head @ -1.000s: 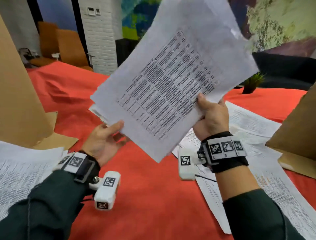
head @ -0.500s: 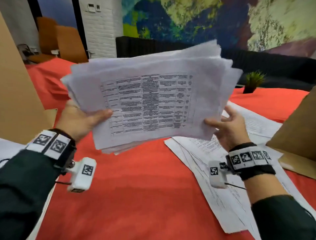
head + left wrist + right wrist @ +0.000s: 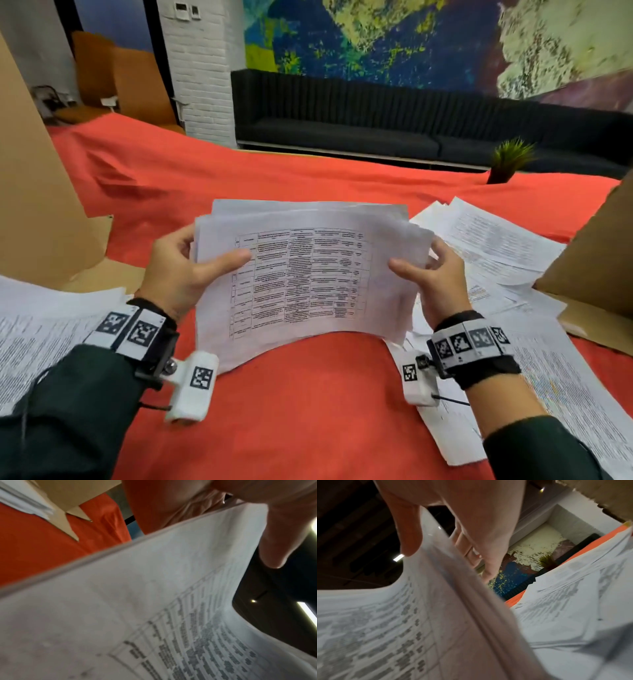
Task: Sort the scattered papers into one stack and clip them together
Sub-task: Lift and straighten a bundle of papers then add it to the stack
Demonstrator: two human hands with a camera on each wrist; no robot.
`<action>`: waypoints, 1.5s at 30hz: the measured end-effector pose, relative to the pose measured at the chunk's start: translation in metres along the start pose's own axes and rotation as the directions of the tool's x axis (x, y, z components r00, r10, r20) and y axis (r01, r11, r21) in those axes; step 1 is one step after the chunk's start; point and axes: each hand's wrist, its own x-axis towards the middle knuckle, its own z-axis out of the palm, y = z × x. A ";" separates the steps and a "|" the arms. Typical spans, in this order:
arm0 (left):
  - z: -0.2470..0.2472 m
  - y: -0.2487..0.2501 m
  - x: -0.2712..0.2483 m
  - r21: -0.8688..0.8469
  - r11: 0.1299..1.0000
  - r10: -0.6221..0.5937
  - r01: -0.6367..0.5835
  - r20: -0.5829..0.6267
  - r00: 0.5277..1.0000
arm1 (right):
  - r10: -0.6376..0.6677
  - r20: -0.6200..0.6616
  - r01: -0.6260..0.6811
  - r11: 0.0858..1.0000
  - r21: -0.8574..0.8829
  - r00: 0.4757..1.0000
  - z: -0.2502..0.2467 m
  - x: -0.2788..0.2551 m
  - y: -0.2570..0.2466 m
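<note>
I hold a stack of white printed papers (image 3: 305,274) landscape between both hands, low over the red tablecloth (image 3: 301,404); the top sheet shows a table of text. My left hand (image 3: 191,263) grips the stack's left edge, thumb on top. My right hand (image 3: 428,270) grips the right edge the same way. The sheets' edges are uneven and the lower edge bows upward. In the left wrist view the stack (image 3: 154,608) fills the frame under my thumb (image 3: 281,536). The right wrist view shows the stack (image 3: 402,628) with my thumb (image 3: 409,534) on it. No clip is in sight.
Loose printed sheets (image 3: 496,253) lie scattered on the cloth to the right, more sheets (image 3: 37,329) to the left. Brown cardboard panels stand at the left (image 3: 34,192) and right (image 3: 596,253). A small potted plant (image 3: 507,161) stands at the far edge.
The stack, held high and tilted a second ago, has been turned landscape and lowered toward the cloth. My left hand has taken the left edge and both hands came down.
</note>
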 end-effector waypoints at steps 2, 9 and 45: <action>-0.001 -0.009 -0.003 -0.022 0.999 -0.042 0.042 -0.006 0.999 | 0.027 0.046 -0.027 1.000 0.000 0.999 -0.004 -0.001 0.003; 0.017 0.017 0.011 -0.045 0.999 0.012 -0.016 -0.081 0.997 | -0.025 0.083 0.006 0.974 0.225 0.996 0.006 0.000 -0.012; 0.006 0.006 0.075 0.371 0.925 0.113 -0.083 -0.059 0.992 | -0.455 0.248 0.512 0.669 -0.539 0.856 0.009 0.010 -0.033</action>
